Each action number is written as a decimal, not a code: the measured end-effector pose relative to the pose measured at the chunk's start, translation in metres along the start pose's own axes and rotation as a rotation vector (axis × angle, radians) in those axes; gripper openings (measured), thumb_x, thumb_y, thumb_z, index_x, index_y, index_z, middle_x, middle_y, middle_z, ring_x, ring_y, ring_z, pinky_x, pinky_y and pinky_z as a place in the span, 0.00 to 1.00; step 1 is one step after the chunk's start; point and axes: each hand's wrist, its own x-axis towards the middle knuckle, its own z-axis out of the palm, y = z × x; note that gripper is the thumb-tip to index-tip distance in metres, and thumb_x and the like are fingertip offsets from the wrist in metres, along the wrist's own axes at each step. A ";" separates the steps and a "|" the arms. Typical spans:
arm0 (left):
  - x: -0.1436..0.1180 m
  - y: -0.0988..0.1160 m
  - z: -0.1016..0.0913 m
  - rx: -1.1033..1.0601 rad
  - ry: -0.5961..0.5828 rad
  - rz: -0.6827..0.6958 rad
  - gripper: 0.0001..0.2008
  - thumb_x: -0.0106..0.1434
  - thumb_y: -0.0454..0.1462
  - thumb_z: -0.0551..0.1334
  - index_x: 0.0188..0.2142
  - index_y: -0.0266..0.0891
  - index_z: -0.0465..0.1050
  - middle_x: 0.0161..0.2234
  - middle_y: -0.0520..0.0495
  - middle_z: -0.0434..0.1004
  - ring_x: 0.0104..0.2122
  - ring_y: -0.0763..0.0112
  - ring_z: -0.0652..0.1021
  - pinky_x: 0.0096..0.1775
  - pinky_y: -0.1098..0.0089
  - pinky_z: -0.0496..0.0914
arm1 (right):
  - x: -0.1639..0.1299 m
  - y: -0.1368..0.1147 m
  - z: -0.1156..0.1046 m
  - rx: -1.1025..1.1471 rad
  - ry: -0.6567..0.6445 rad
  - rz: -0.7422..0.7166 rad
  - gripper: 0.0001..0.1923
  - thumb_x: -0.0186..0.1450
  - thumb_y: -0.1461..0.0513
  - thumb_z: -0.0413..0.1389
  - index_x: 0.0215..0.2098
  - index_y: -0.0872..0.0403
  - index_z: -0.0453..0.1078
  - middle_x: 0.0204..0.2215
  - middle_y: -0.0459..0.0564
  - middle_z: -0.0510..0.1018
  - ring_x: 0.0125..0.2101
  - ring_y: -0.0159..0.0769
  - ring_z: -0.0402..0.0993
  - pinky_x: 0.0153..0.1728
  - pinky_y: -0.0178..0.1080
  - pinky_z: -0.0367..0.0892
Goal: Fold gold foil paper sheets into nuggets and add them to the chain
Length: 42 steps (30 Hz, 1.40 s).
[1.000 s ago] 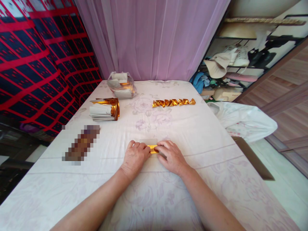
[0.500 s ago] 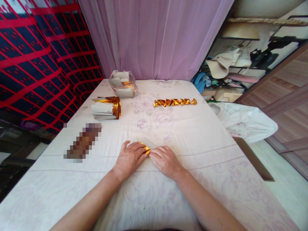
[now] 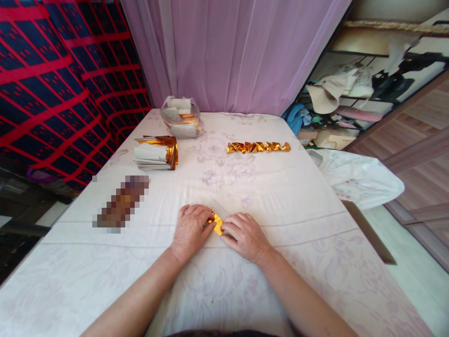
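Observation:
Between my two hands is a sheet of gold foil paper (image 3: pixel 217 224), gold on one face and pale grey on the other, partly folded over. My left hand (image 3: pixel 192 230) grips its left side with bent fingers. On the right side, my right hand (image 3: pixel 247 236) pinches the paper between thumb and fingers. Both hands rest low over the table, and the fingers hide parts of the sheet. Farther back on the right lies a row of several folded gold foil pieces (image 3: pixel 258 147). A stack of gold foil paper (image 3: pixel 154 155) lies at the back left.
A clear plastic bag (image 3: pixel 180 119) with more paper stands at the table's far edge. A blurred-out brownish item (image 3: pixel 122 203) lies on the left. The table wears a floral cloth (image 3: pixel 287 281). A white bag (image 3: pixel 368 180) and a shelf with caps are beyond the right edge.
My right hand has shifted slightly right, and more of the gold face shows between my hands. The whole view has moved a little.

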 end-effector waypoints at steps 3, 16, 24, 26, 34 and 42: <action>0.001 0.000 0.000 -0.030 -0.004 0.002 0.03 0.64 0.37 0.62 0.36 0.44 0.76 0.42 0.50 0.80 0.46 0.62 0.75 0.52 0.55 0.59 | 0.000 -0.001 -0.001 -0.015 0.007 -0.016 0.05 0.66 0.59 0.59 0.38 0.51 0.73 0.35 0.48 0.78 0.36 0.37 0.70 0.37 0.41 0.60; -0.004 -0.008 -0.004 -0.063 -0.087 0.081 0.05 0.63 0.34 0.62 0.37 0.46 0.75 0.49 0.50 0.77 0.52 0.61 0.72 0.57 0.51 0.54 | 0.005 -0.001 0.001 0.069 -0.015 -0.005 0.08 0.70 0.59 0.53 0.36 0.52 0.72 0.34 0.49 0.77 0.35 0.37 0.70 0.38 0.41 0.63; -0.003 -0.012 -0.006 -0.098 -0.126 0.077 0.06 0.62 0.34 0.63 0.38 0.47 0.76 0.50 0.50 0.76 0.53 0.61 0.71 0.58 0.51 0.54 | 0.003 -0.003 0.002 -0.047 0.012 -0.096 0.06 0.68 0.65 0.54 0.37 0.52 0.73 0.32 0.48 0.77 0.33 0.36 0.70 0.35 0.41 0.61; -0.004 -0.012 -0.007 -0.096 -0.136 0.077 0.06 0.61 0.36 0.64 0.38 0.47 0.76 0.50 0.50 0.76 0.53 0.60 0.71 0.58 0.51 0.54 | 0.003 -0.003 0.003 -0.054 0.022 -0.094 0.06 0.68 0.65 0.53 0.36 0.52 0.72 0.32 0.48 0.77 0.32 0.36 0.70 0.35 0.41 0.62; -0.002 -0.007 -0.004 -0.036 -0.084 0.056 0.02 0.63 0.38 0.64 0.35 0.46 0.76 0.47 0.50 0.77 0.50 0.61 0.72 0.57 0.51 0.56 | 0.004 -0.007 -0.001 0.062 -0.045 -0.014 0.10 0.65 0.59 0.57 0.44 0.52 0.71 0.40 0.52 0.77 0.38 0.41 0.71 0.39 0.44 0.67; 0.000 -0.006 -0.009 -0.043 -0.145 0.065 0.03 0.62 0.37 0.65 0.37 0.45 0.75 0.49 0.51 0.76 0.52 0.60 0.71 0.57 0.51 0.55 | 0.004 -0.007 0.004 -0.030 -0.002 -0.039 0.06 0.67 0.64 0.55 0.40 0.52 0.74 0.36 0.51 0.78 0.35 0.38 0.71 0.37 0.42 0.67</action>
